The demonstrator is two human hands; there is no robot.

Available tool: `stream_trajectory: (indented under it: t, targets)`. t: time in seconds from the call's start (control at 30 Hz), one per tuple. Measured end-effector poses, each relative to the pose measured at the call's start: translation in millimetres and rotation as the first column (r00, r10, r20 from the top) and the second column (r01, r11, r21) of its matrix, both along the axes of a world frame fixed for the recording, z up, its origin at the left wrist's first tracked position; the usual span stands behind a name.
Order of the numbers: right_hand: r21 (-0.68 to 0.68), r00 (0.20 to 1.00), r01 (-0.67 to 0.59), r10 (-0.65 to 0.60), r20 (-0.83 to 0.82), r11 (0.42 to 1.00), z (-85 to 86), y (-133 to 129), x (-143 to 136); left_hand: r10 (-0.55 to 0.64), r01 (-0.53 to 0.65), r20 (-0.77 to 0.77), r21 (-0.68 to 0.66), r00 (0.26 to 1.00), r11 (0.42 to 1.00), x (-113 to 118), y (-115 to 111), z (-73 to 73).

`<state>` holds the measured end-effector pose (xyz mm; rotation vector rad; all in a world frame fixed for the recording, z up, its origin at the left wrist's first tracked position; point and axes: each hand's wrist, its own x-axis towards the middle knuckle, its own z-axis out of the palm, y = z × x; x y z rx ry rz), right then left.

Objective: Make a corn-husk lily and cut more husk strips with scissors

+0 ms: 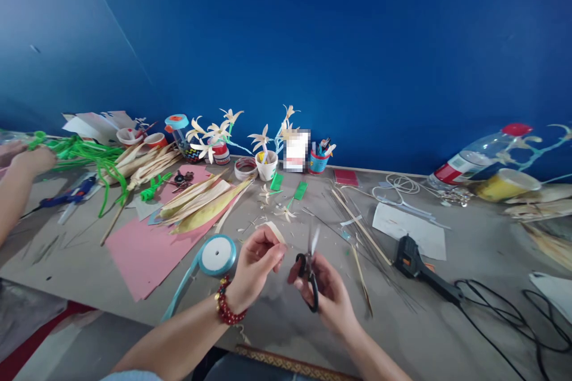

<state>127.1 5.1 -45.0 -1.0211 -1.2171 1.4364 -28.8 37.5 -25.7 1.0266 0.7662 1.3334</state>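
My left hand, with a red bead bracelet at the wrist, pinches a pale strip of corn husk that sticks up past the fingers. To its right, my right hand has fingers through the dark handles of a pair of scissors. The blades point away from me, parted and a little blurred, and do not touch the strip. Beyond the hands, two husk flowers and two green pieces lie among small scraps. A reel of blue ribbon lies beside my left wrist.
Corn husks and pink paper cover the left side. A black glue gun with its cord lies at right, near a tilted plastic bottle. Flowers stand in a white cup at the back. Another person's hands hold green stems, far left.
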Motion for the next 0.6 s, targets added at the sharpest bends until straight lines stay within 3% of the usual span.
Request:
stream_trajectory:
  t: [0.3, 0.47, 0.6]
  targets:
    - [-0.012, 0.988, 0.127, -0.128, -0.084, 0.992, 1.0, -2, -1, -0.091, 0.097, -0.174, 0.027, 0.981, 0.995, 4, -8, 4.2]
    - [-0.021, 0.999, -0.014, 0.013, -0.03, 1.0, 9.1, 2, 8, -0.093, 0.1, -0.139, 0.046, 0.986, 0.994, 4, -3, 2.2]
    - [-0.022, 0.979, -0.168, 0.17, 0.109, 0.985, 21.0, 0, 34, -0.033, 0.048, -0.154, 0.096, 0.988, 0.994, -1, 4, 1.7]
